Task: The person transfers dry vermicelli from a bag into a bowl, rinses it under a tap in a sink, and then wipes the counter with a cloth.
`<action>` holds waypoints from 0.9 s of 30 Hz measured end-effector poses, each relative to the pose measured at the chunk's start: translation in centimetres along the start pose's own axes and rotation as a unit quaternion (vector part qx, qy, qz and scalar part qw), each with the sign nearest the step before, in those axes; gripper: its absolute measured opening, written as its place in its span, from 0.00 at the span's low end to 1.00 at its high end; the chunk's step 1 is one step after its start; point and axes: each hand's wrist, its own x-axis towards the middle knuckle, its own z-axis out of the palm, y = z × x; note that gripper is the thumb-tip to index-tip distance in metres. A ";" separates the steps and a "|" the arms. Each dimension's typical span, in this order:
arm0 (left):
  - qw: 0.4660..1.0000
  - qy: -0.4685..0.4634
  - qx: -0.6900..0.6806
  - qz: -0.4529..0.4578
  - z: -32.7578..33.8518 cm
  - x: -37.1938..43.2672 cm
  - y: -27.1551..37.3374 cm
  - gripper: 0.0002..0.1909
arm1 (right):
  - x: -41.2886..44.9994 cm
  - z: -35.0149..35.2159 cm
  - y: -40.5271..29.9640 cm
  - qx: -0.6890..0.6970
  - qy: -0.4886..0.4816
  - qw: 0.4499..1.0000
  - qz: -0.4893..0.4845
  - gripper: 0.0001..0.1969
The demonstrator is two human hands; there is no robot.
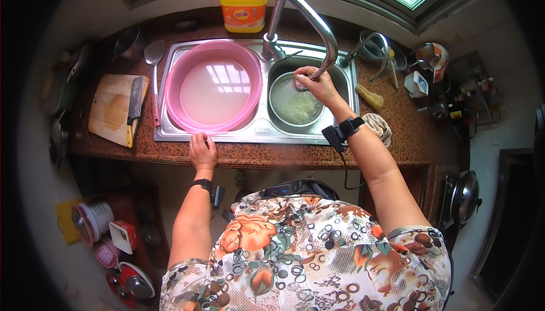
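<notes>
My right hand (317, 84) is closed around the spout end of the metal faucet (328, 34), above the right sink basin. Under it, a round metal pot (272, 109) holds water and pale, thin shreds of food (300, 109). My left hand (203, 151) rests with curled fingers on the counter's front edge, touching or nearly touching the sink rim; it holds nothing that I can see. Just beyond it, a large pink plastic basin (171, 106) with cloudy water sits over the left side of the steel double sink (262, 129).
At left lie a wooden cutting board (110, 106), a cleaver (135, 102) and a spatula (155, 81). A yellow pump jug (243, 6) stands behind the sink. To the right are a loofah (369, 97), a crumpled cloth (378, 128) and a second, curved tap (384, 51).
</notes>
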 end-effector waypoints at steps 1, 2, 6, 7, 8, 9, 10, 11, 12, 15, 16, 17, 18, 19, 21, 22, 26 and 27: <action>1.000 0.001 -0.002 0.000 0.0 0.0 0.0 0.07 | -0.1 0.1 0.1 0.027 0.027 0.999 -0.018 0.10; 1.000 0.000 -0.003 0.003 0.0 0.0 0.1 0.07 | -0.1 0.1 0.2 0.005 0.045 0.998 -0.038 0.09; 1.000 -0.005 0.000 -0.012 -0.2 -0.1 0.0 0.07 | 0.0 -1.3 -1.2 -0.185 0.063 0.980 -0.024 0.08; 1.000 -0.004 -0.001 -0.012 -0.2 -0.1 0.0 0.07 | 0.0 -1.9 -1.3 -0.185 0.064 0.980 -0.023 0.08; 1.000 -0.004 -0.001 -0.011 -0.2 0.0 0.0 0.07 | 0.1 -2.5 -1.4 -0.229 0.034 0.973 0.002 0.09; 1.000 -0.003 0.000 -0.011 -0.1 0.0 0.0 0.07 | 0.1 -2.9 -1.7 -0.273 0.003 0.962 0.026 0.10; 1.000 -0.002 0.001 -0.012 -0.1 0.0 0.0 0.07 | 0.1 -3.1 -2.0 -0.282 -0.019 0.959 0.033 0.11; 1.000 -0.001 0.000 -0.012 -0.2 0.0 0.0 0.07 | 0.1 -3.1 -2.1 -0.283 -0.019 0.959 0.032 0.11; 1.000 -0.003 0.002 -0.013 -0.2 0.0 0.1 0.07 | 0.0 -3.0 -2.2 -0.261 -0.037 0.963 0.049 0.11; 1.000 -0.001 0.003 -0.013 0.0 0.0 0.0 0.07 | -0.4 -2.4 -2.4 -0.214 -0.067 0.972 0.063 0.10; 1.000 0.000 0.003 -0.012 0.0 0.0 -0.1 0.07 | -0.6 -2.1 -2.5 -0.174 -0.064 0.981 0.059 0.10; 1.000 0.001 0.003 -0.014 0.0 -0.1 -0.1 0.07 | -0.7 -1.8 -2.6 -0.134 -0.061 0.988 0.056 0.10; 1.000 0.003 -0.001 -0.011 0.0 0.0 -0.1 0.07 | -0.7 -2.0 -2.6 -0.135 -0.063 0.987 0.054 0.10; 1.000 0.005 -0.004 -0.008 0.0 0.0 -0.1 0.07 | -0.7 -2.5 -2.5 -0.080 -0.118 0.986 0.082 0.12; 1.000 0.006 -0.005 -0.009 -0.1 -0.2 -0.2 0.07 | -0.7 -4.2 -2.2 0.031 -0.225 0.964 0.136 0.26; 1.000 0.007 -0.007 -0.008 -0.1 -0.2 -0.3 0.07 | -0.6 -5.3 -1.9 0.101 -0.270 0.941 0.176 0.35; 1.000 0.003 -0.006 -0.007 -0.1 0.1 0.1 0.07 | 0.7 -9.4 1.1 -0.007 -0.231 0.933 0.274 0.26; 1.000 0.001 -0.010 -0.006 -0.1 0.1 0.1 0.07 | 1.5 -9.2 0.9 -0.034 -0.220 0.937 0.269 0.25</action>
